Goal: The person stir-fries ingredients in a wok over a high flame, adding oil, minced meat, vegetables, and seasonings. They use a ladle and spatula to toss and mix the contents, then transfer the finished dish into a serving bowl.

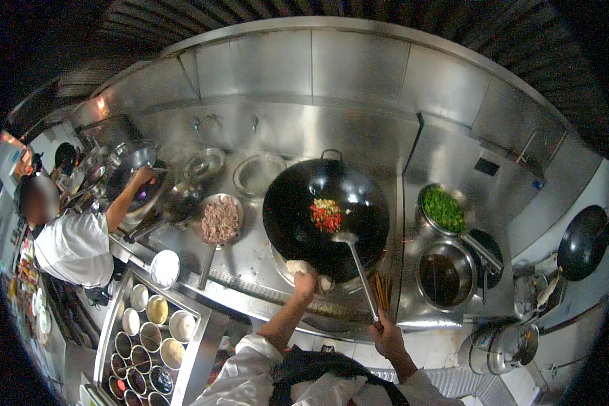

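A big black wok (284, 228) sits on the range in front of me. Chopped red chilies (327, 217) and pale minced bits (327, 203), possibly garlic, lie together at its middle. At the near rim my left hand (305, 285) grips the wok through a folded whitish cloth (298, 266); the part under the cloth is hidden. My right hand (387, 335) is closed around the handle end of a long metal wok utensil (361, 274). Its head rests low in the wok, just below the chilies; whether it is a ladle or a spatula is unclear.
Left of the wok stands a long-handled strainer of chopped meat (220, 221). Chopped greens (442, 208) fill another strainer at right, above a steel pot of dark liquid (439, 279). Seasoning tubs (150, 337) stand lower left. A co-worker (73, 243) works at far left.
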The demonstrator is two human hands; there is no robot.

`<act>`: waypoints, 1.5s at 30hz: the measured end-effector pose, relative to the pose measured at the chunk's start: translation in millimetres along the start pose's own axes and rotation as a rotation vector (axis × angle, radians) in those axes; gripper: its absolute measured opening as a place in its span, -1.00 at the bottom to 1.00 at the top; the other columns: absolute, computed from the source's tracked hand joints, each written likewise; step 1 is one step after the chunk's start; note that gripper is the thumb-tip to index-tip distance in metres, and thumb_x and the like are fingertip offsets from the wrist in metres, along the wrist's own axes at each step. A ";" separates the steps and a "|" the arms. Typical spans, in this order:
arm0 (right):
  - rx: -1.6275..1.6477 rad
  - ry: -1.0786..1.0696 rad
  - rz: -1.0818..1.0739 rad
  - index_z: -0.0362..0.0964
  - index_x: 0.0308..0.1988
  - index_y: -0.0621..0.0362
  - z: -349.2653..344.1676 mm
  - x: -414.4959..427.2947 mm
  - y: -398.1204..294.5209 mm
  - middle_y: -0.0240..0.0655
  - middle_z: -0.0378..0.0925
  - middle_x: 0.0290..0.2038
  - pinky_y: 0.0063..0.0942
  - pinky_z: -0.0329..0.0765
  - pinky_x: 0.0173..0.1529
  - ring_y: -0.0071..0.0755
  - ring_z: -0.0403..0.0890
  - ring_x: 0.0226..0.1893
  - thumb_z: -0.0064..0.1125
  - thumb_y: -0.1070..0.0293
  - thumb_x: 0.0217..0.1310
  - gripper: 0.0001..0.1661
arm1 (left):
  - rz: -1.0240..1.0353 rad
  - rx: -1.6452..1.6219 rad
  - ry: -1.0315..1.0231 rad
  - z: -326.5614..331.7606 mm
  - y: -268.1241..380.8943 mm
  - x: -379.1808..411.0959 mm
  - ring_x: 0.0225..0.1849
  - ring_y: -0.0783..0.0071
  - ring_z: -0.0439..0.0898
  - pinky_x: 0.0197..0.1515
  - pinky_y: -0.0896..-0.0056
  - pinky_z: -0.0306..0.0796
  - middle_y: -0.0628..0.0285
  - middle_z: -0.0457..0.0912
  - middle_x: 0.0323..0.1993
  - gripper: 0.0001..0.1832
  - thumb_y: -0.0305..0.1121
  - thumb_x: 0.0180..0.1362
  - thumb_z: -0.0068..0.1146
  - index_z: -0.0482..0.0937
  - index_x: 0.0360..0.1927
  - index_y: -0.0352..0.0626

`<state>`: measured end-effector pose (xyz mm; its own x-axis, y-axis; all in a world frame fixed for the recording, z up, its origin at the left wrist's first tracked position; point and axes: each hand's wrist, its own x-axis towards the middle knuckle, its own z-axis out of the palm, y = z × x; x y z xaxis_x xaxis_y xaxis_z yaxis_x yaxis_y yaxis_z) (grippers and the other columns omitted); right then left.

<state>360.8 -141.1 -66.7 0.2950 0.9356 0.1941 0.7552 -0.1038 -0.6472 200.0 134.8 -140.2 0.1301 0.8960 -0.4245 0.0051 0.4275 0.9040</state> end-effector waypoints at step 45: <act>0.150 -0.494 0.824 0.19 0.24 0.00 -100.7 78.6 -191.1 -0.47 0.43 -0.58 -0.58 0.32 -0.64 -0.66 0.31 -0.75 0.03 0.36 0.23 -0.43 | 0.033 -0.576 0.260 -252.1 60.4 -93.1 -0.26 0.36 0.51 -0.15 0.36 0.40 0.19 0.52 -0.29 -0.74 -0.41 0.03 -0.04 0.46 -0.19 -0.28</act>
<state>298.6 -81.7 146.4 0.3932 0.6288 -0.6709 0.3296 -0.7775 -0.5356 -61.7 107.4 -58.9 -0.1247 0.8788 -0.4606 -0.5384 0.3301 0.7754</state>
